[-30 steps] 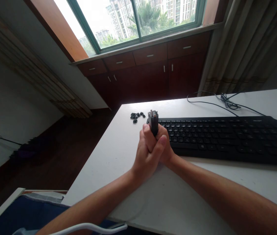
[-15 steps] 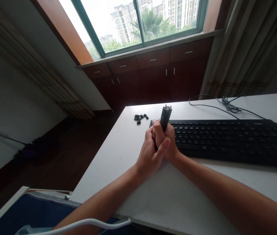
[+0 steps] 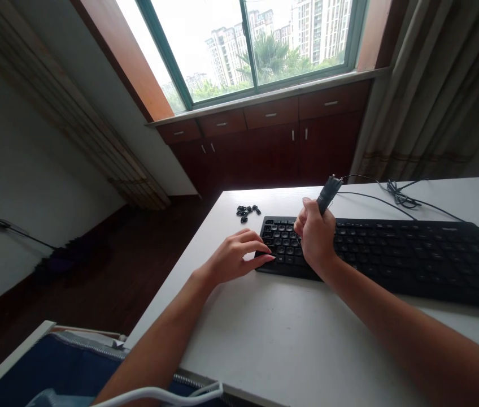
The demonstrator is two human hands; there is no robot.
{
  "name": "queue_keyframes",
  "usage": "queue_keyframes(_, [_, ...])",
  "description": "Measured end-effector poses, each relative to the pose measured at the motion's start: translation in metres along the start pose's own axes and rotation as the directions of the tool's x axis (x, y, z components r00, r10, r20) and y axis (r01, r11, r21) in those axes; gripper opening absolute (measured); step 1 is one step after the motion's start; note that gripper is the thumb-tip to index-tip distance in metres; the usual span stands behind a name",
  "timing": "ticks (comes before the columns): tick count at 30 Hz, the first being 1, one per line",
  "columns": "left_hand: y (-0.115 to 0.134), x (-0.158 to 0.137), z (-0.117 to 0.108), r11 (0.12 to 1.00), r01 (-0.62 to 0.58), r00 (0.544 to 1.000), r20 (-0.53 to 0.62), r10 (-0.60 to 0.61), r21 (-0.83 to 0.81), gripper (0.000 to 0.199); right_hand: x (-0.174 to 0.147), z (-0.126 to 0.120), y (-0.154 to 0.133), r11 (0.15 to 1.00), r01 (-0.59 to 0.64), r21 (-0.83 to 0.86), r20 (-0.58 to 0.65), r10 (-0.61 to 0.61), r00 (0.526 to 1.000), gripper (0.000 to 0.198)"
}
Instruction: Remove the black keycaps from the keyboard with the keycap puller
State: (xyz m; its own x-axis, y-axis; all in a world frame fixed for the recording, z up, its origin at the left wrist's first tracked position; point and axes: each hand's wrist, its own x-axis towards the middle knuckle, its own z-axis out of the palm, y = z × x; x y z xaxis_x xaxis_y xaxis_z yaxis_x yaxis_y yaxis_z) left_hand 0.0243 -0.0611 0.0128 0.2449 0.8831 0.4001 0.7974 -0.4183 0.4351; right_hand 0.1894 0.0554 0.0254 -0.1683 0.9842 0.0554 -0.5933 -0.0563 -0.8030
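A black keycap puller is in my right hand, gripped in a fist above the left half of the black keyboard. Its metal-pronged end points up and to the right; thin wire shows below the fist, though the lower tip is hard to make out. My left hand reaches in from the left, thumb and fingers stretched out and apart. Its fingertips rest at the keyboard's lower left corner, by the bottom-row keys. Several loose black keycaps lie in a small cluster beyond the keyboard's upper left corner.
A bundled black cable lies behind the keyboard on the white table. The table's left edge drops to a dark floor. A blue zippered cloth thing and a white curved bar are at the lower left.
My hands, clasped together around the keycap puller before, have come apart. The right hand moved right over the keys with the puller; the left let go and moved to the keyboard's left corner.
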Motion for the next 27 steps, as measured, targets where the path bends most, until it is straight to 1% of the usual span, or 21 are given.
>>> queue_keyframes(2, [-0.001, 0.0, 0.002, 0.998, 0.039, 0.995, -0.094, -0.043, -0.044, 0.017, -0.001, 0.001, -0.001, 1.0, -0.01, -0.01, 0.014, 0.01, 1.0, 0.04])
queue_keyframes(3, [-0.003, 0.0, 0.002, 0.996, 0.073, 0.983, -0.163, -0.082, -0.06, 0.019, -0.002, 0.001, -0.002, 1.0, -0.015, -0.01, 0.022, 0.015, 1.0, 0.039])
queue_keyframes(4, [-0.006, 0.0, 0.003, 0.99, 0.118, 0.962, -0.241, -0.132, -0.072, 0.02, -0.002, 0.002, -0.002, 1.0, -0.021, -0.007, 0.029, 0.021, 0.999, 0.039])
queue_keyframes(6, [-0.016, -0.001, 0.002, 0.97, 0.231, 0.892, -0.382, -0.243, -0.078, 0.024, -0.003, 0.002, -0.003, 0.999, -0.032, 0.003, 0.041, 0.032, 0.999, 0.038])
queue_keyframes(8, [-0.03, -0.004, 0.001, 0.934, 0.353, 0.817, -0.468, -0.337, -0.057, 0.028, -0.002, 0.003, -0.004, 0.999, -0.042, 0.013, 0.05, 0.041, 0.998, 0.038])
queue_keyframes(9, [-0.038, -0.005, 0.0, 0.914, 0.403, 0.791, -0.489, -0.368, -0.035, 0.03, -0.002, 0.003, -0.005, 0.999, -0.046, 0.017, 0.05, 0.045, 0.998, 0.038])
queue_keyframes(11, [-0.054, -0.007, -0.002, 0.881, 0.473, 0.762, -0.508, -0.4, 0.016, 0.029, 0.0, 0.003, -0.006, 0.998, -0.053, 0.022, 0.048, 0.052, 0.998, 0.037])
queue_keyframes(14, [-0.075, -0.003, -0.002, 0.855, 0.514, 0.751, -0.518, -0.409, 0.071, 0.024, 0.003, 0.004, -0.009, 0.996, -0.082, 0.022, 0.06, 0.081, 0.995, 0.037])
queue_keyframes(17, [-0.086, 0.006, 0.001, 0.844, 0.522, 0.764, -0.508, -0.398, 0.124, 0.022, 0.009, 0.003, -0.012, 0.989, -0.147, -0.016, 0.109, 0.148, 0.983, 0.036])
queue_keyframes(20, [-0.09, 0.015, 0.003, 0.842, 0.517, 0.776, -0.499, -0.386, 0.152, 0.026, 0.018, 0.0, -0.016, 0.974, -0.194, -0.113, 0.18, 0.212, 0.96, 0.036])
queue_keyframes(22, [-0.088, 0.019, 0.004, 0.843, 0.513, 0.777, -0.503, -0.379, 0.158, 0.029, 0.026, -0.004, -0.02, 0.953, -0.188, -0.236, 0.24, 0.245, 0.939, 0.036])
queue_keyframes(23, [-0.087, 0.02, 0.004, 0.845, 0.51, 0.778, -0.505, -0.375, 0.159, 0.03, 0.031, -0.007, -0.022, 0.932, -0.153, -0.33, 0.265, 0.247, 0.932, 0.035])
queue_keyframes(24, [-0.084, 0.021, 0.004, 0.848, 0.506, 0.779, -0.506, -0.369, 0.16, 0.031, 0.036, -0.01, -0.024, 0.893, -0.085, -0.442, 0.29, 0.232, 0.928, 0.034])
queue_keyframes(25, [-0.081, 0.021, 0.004, 0.852, 0.499, 0.783, -0.506, -0.362, 0.161, 0.031, 0.042, -0.014, -0.027, 0.825, 0.017, -0.565, 0.318, 0.199, 0.927, 0.032])
queue_keyframes(26, [-0.077, 0.021, 0.003, 0.858, 0.488, 0.788, -0.504, -0.353, 0.162, 0.032, 0.048, -0.018, -0.029, 0.719, 0.148, -0.679, 0.357, 0.147, 0.922, 0.031])
queue_keyframes(27, [-0.072, 0.021, 0.003, 0.866, 0.473, 0.797, -0.499, -0.341, 0.163, 0.032, 0.054, -0.022, -0.03, 0.586, 0.279, -0.76, 0.412, 0.103, 0.905, 0.03])
